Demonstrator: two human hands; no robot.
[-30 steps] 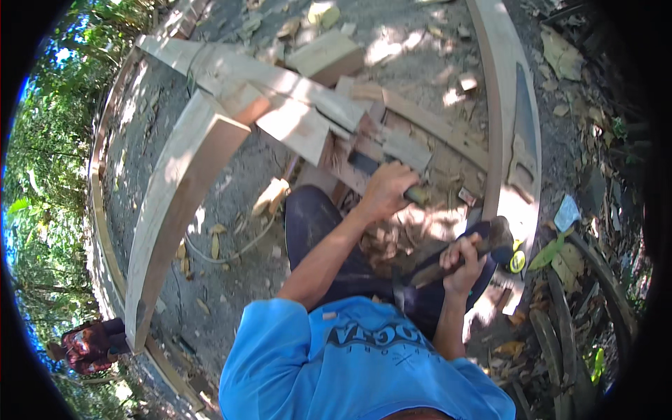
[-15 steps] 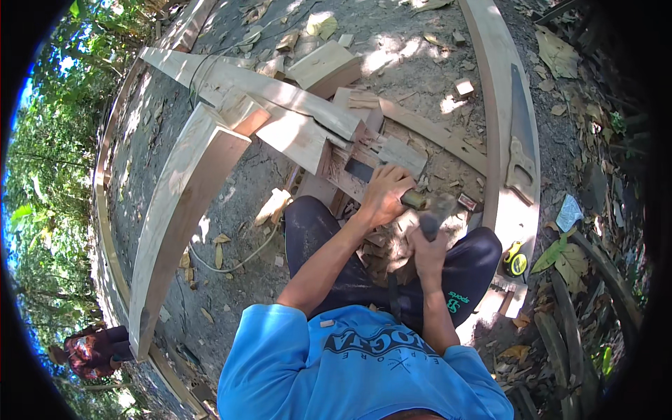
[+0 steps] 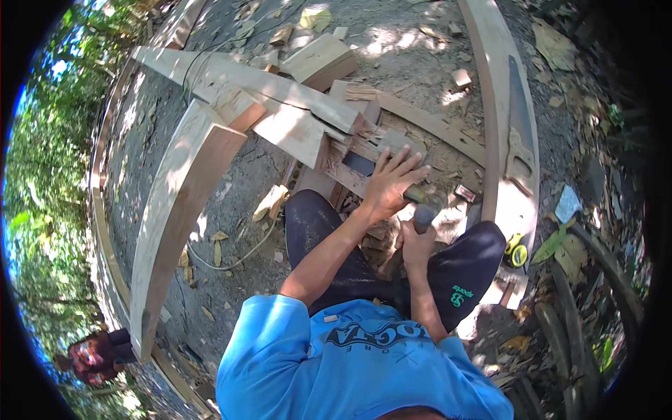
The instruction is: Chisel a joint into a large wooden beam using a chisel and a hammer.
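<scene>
Blue cloth of a shirt (image 3: 360,350) lies nearest, on the near side of the chisel (image 3: 358,165), with dark trousers (image 3: 315,227) bent at the knees on either side of the person's arms. The right hand (image 3: 417,245) is just nearer than the chisel's handle end, fingers closed round a blurred, mallet-like tool (image 3: 423,218) whose dark rounded end is very close to that handle; whether they touch cannot be told. The chisel lies ahead of the right hand and slightly to its left, its long axis running from the handle, near and right, to the broad dark blade, farther and left. The left hand (image 3: 389,185) is on the chisel itself: back upward, fingers spread, the handle passing under the palm, though how the thumb sits is hidden. Its forearm slants forward and rightward, while the right forearm rises more steeply. At the chisel's blade is the cut recess of a notched timber (image 3: 287,129), which stretches away to the far left. Right of the chisel are a yellow tape measure (image 3: 516,253) and a hand saw (image 3: 519,119) resting on a long beam (image 3: 498,105); well left of it stretches a curved timber (image 3: 171,203), and beyond that, another person (image 3: 98,357).
</scene>
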